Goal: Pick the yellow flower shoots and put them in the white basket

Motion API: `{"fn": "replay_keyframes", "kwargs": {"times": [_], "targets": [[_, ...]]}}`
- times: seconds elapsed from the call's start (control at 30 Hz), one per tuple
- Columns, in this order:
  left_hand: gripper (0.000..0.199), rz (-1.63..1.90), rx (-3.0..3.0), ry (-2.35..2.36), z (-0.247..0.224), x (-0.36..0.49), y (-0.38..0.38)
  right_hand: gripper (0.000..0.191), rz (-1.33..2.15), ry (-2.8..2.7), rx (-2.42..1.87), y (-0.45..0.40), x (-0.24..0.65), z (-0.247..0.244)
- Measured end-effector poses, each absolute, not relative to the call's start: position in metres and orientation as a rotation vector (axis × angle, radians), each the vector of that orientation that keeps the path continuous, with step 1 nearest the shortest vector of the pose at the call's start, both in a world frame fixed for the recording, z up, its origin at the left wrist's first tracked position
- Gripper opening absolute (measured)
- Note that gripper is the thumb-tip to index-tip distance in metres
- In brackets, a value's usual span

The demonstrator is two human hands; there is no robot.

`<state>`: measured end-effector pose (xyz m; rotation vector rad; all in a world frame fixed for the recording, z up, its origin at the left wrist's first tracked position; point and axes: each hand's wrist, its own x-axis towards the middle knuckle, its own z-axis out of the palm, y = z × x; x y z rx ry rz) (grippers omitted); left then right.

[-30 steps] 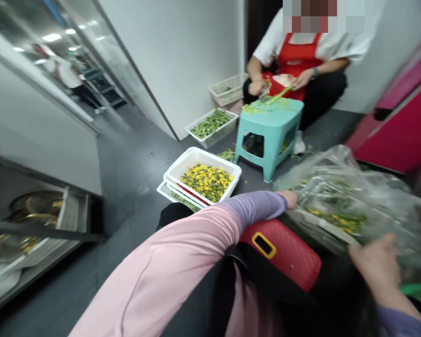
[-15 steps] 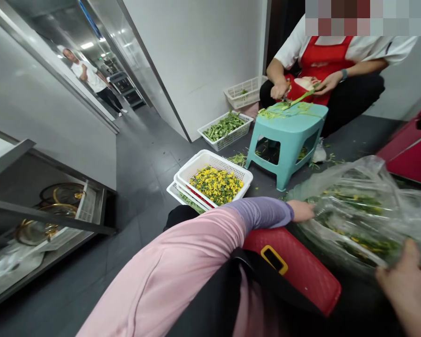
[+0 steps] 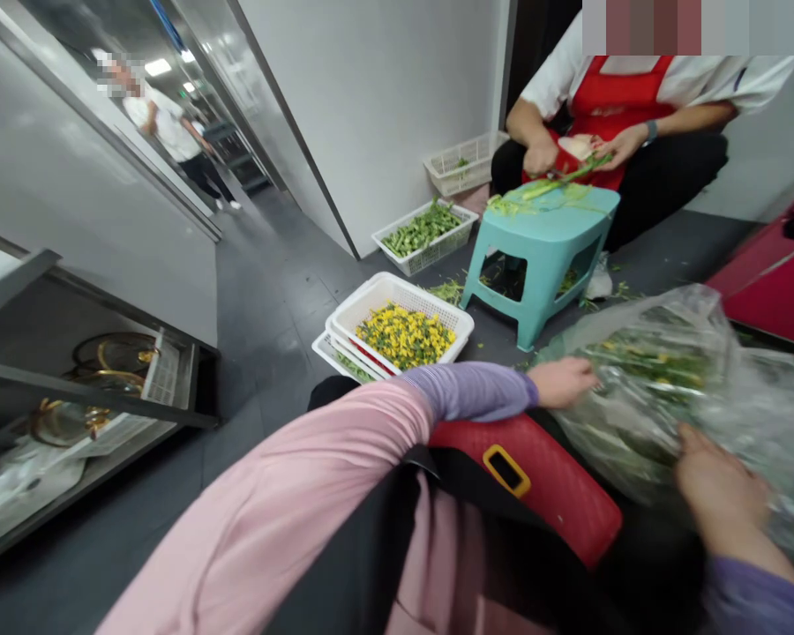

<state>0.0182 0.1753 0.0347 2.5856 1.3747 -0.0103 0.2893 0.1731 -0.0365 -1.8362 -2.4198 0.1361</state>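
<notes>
A clear plastic bag (image 3: 641,441) of green stems with yellow flowers lies at the right, its film crumpled and shiny. My left hand (image 3: 565,382), at the end of a purple sleeve cuff, pinches the bag's near-left edge. On the bag's front right side, my right hand (image 3: 721,485) grips the film, thumb and fingers partly hidden by the plastic. Below my left forearm is a red textured object (image 3: 535,481) with a yellow-framed dark slot. Beyond that forearm, a white basket (image 3: 460,322) holds cut greens with yellow flowers (image 3: 407,335), stacked on other baskets.
Across from me a co-worker in a red apron (image 3: 625,97) trims a green stalk over a teal stool (image 3: 556,225). Baskets of green pieces (image 3: 423,229) stand by the wall. At left is a metal shelf (image 3: 99,406) with glass lids; another person (image 3: 172,132) is in the doorway.
My right hand has moved left and inward along the bag, bringing its purple cuff into view. The bag's film has shifted and bunched; my left hand stays at its edge.
</notes>
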Motion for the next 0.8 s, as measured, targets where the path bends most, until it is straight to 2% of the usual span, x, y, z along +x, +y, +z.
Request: {"fn": "replay_keyframes", "kwargs": {"times": [0.07, 0.13, 0.27, 0.37, 0.5, 0.63, 0.7, 0.8], "targets": [[0.047, 0.110, 2.452, 1.464, 0.046, -0.009, 0.150, 0.063, 0.386, -2.469, -2.078, 0.170, 0.280, -0.022], [0.047, 0.183, 2.249, 1.593, 0.057, -0.049, 0.114, 0.066, 0.482, -2.474, -2.166, 0.166, 0.269, -0.006], [0.037, 0.368, 1.938, 1.967, 0.079, -0.146, 0.010, 0.088, 0.444, -2.362, -2.167, 0.153, 0.249, 0.030], [0.024, 0.309, 1.871, 2.223, 0.093, -0.209, -0.078, 0.096, 0.415, -2.372, -2.148, 0.140, 0.239, 0.064], [0.025, 0.295, 1.851, 2.246, 0.095, -0.266, -0.158, 0.082, 0.209, -2.401, -2.048, 0.096, 0.232, 0.089], [0.020, 0.266, 1.930, 2.076, 0.076, -0.299, -0.176, 0.066, -0.065, -2.650, -1.730, 0.005, 0.246, 0.070], [0.012, 0.239, 2.027, 1.926, 0.062, -0.310, -0.172, 0.064, -0.016, -2.727, -1.599, -0.047, 0.258, 0.052], [0.012, 0.069, 2.293, 1.511, 0.042, -0.325, -0.162, 0.048, 0.127, -2.750, -1.580, -0.100, 0.275, 0.031]]}}
